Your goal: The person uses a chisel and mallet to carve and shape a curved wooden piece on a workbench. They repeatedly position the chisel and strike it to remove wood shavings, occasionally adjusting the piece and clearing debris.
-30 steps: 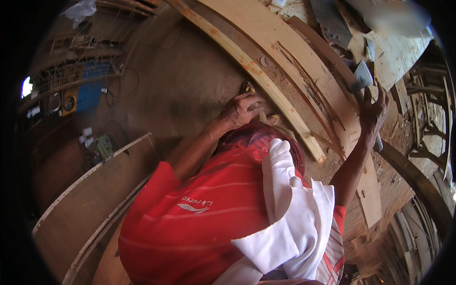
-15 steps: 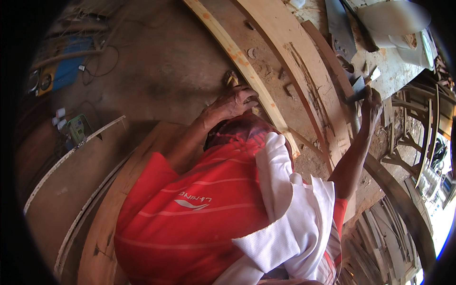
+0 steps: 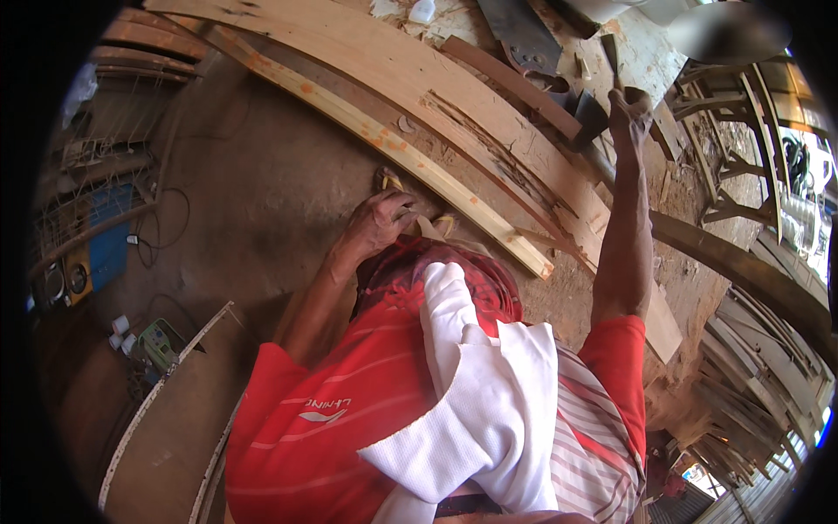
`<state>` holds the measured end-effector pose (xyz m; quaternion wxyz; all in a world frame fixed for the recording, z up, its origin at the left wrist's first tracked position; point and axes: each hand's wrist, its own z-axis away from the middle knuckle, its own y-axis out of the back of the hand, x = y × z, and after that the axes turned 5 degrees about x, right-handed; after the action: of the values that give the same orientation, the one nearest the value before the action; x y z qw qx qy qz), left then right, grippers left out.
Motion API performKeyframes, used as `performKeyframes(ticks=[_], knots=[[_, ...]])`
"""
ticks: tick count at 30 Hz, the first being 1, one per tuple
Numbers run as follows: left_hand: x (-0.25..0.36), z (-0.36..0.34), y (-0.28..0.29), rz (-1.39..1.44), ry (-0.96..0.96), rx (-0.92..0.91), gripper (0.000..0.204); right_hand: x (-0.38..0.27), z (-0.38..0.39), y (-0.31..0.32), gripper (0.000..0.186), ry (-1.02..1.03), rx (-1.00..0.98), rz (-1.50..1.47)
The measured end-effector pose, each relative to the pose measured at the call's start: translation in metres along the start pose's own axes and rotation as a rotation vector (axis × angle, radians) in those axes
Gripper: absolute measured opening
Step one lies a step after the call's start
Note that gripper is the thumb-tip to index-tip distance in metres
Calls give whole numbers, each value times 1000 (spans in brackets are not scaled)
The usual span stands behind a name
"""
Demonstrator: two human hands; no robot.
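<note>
My left hand (image 3: 377, 222) rests at my knee, its fingers loosely bent and apart, holding nothing that I can see. Past it, the light wooden batten (image 3: 367, 131) with orange-brown blotches lies slantwise on the ground side. My right arm stretches forward to the cluttered work surface, where my right hand (image 3: 632, 118) is closed. What it grips, if anything, is hidden. Just left of that hand is a dark metal blade (image 3: 591, 120), beside a reddish-brown wooden strip (image 3: 515, 86). A handsaw (image 3: 522, 37) lies beyond them.
A wide plank (image 3: 349, 48) with a split edge runs across the front. Curved timber (image 3: 742, 258) and stacked offcuts (image 3: 759, 349) lie at right, below wooden frames (image 3: 751, 148). At left are a blue-and-yellow box (image 3: 100, 244), a green device (image 3: 161, 343) and a pale-edged board (image 3: 166, 419).
My view has swung to the right, so the planks and batten appear turned. My right arm now reaches farther forward; the dark blade sits by the reddish strip. My left hand stays near my knee.
</note>
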<state>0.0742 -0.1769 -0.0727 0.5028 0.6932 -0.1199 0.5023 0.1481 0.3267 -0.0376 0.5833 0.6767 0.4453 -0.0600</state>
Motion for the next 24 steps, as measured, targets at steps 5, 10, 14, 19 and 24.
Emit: performKeyframes(ticks=[5,10,14,19,24], knots=[[23,-10,8,35,-129,159,24,-69,43,59,35,121,113,-99],[66,-45,1,58,-314,182,26,-93,55,66,35,136,114,-25],[76,-61,-17,71,-421,59,25,-26,11,34,44,-124,-87,-150],[81,-57,-24,135,-417,5,24,-11,17,29,49,20,-193,-5],[70,-49,4,150,-285,174,18,-16,73,76,44,138,-291,43]])
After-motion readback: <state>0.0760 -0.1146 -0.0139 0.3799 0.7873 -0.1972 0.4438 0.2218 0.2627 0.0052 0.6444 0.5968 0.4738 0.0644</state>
